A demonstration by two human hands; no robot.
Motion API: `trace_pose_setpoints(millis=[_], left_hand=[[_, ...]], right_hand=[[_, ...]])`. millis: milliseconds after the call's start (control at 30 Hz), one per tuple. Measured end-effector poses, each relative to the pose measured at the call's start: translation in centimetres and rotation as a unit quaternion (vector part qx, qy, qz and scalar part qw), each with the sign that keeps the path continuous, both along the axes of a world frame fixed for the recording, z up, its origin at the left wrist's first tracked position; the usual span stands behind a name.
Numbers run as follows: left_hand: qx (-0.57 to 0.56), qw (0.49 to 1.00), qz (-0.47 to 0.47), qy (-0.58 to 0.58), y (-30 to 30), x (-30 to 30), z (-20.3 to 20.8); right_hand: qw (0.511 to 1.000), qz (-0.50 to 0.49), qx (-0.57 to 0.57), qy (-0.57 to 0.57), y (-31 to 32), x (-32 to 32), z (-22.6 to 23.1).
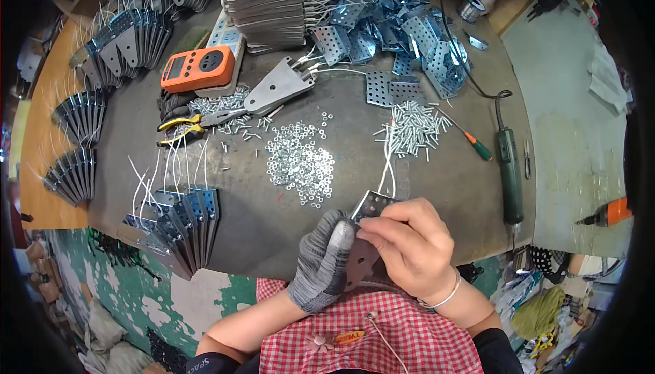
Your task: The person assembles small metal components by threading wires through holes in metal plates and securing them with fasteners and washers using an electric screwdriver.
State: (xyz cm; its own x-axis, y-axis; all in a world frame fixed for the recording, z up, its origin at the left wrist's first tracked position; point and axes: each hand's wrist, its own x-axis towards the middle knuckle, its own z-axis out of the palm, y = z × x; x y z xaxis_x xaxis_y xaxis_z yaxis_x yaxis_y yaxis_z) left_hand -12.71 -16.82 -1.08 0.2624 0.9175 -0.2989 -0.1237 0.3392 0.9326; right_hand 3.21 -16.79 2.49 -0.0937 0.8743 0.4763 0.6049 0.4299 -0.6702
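My left hand, in a grey knitted glove, is closed on a flat grey metal plate with holes, held near the front edge of the table. A perforated metal bracket sits at the plate's far end, and two white wires run away from it. Bare, with a bracelet at the wrist, my right hand pinches thumb and forefinger together at the bracket's near edge. Whatever is between those fingertips is too small to make out. Part of the plate is hidden behind both hands.
A pile of nuts lies mid-table, screws to its right. Pliers, an orange meter and a wired plate lie beyond. Fanned plates stand left; a screwdriver and soldering iron lie right.
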Motion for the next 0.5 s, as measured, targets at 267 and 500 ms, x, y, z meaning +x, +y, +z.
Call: trace_pose_setpoints(millis=[267, 500], left_hand=[[0.055, 0.993, -0.102, -0.034, 0.4, 1.1, -0.4], [0.468, 0.842, -0.035, 0.265, 10.1, 6.9, -0.8]], right_hand=[[0.992, -0.053, 0.035, -0.11, -0.4, 0.8, -1.4], [0.963, -0.158, -0.186, 0.115, -3.7, 3.8, -2.4]])
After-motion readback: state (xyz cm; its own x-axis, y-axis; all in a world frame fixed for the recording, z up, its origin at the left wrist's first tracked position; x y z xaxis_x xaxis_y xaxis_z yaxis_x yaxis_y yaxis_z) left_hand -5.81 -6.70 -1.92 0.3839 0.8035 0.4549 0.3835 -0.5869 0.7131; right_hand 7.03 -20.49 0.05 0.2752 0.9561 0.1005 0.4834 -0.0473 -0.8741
